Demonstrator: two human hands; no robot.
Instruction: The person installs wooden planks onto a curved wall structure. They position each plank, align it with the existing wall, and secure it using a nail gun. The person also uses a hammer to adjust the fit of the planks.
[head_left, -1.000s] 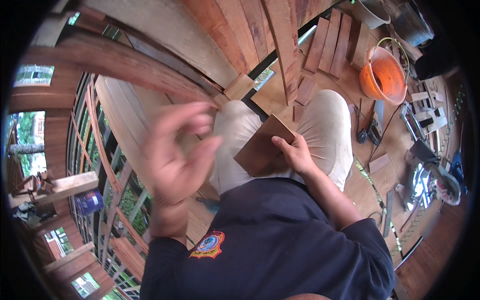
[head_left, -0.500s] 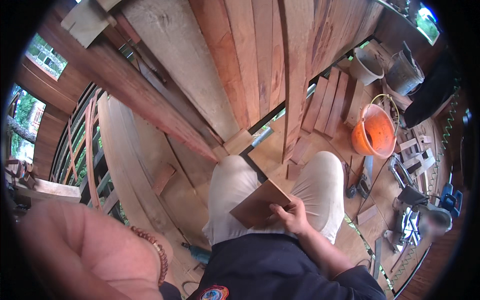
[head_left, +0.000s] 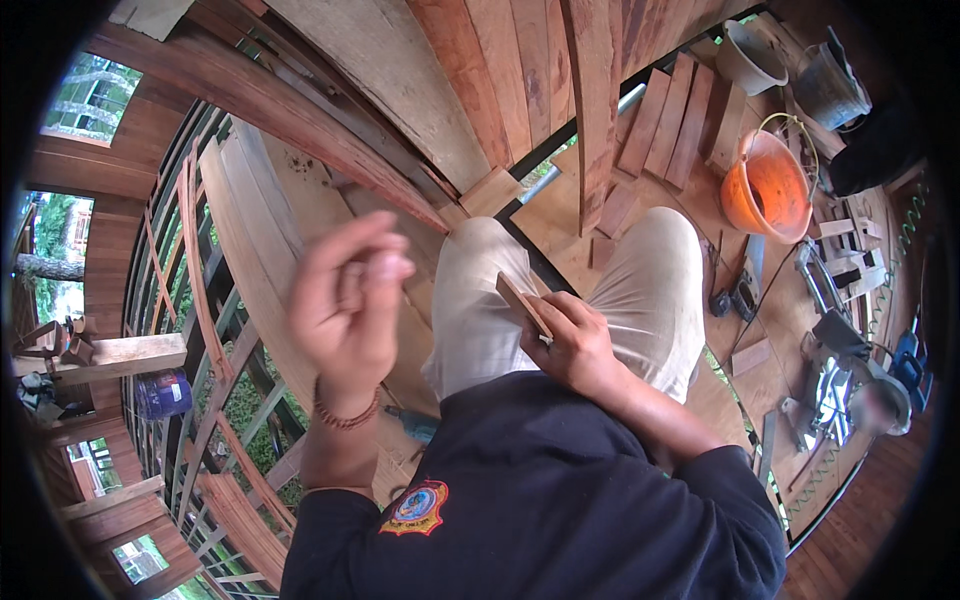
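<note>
My right hand (head_left: 580, 345) grips a thin brown piece of board (head_left: 523, 303) over my lap, thumb on one side and fingers on the other. The board is tilted so that mostly its narrow edge and end show. To the left, my left hand (head_left: 350, 290) is raised in the air, slightly blurred by motion. Its fingers are half curled and apart from the thumb, and no object shows in them. A beaded bracelet (head_left: 347, 408) circles that wrist. Below both hands are my knees in light trousers (head_left: 480, 290).
Long planks (head_left: 400, 90) lean ahead, one beam (head_left: 280, 125) slanting down toward my left knee. At right stand an orange bucket (head_left: 768, 190), short boards (head_left: 667, 130), a handsaw (head_left: 750, 275) and a power saw (head_left: 850, 390). A teal power tool (head_left: 410, 424) lies beside my left hip.
My left hand has come down from close to the camera to left of my lap. My right hand has turned the board from its broad face to nearly edge-on. The view has shifted.
</note>
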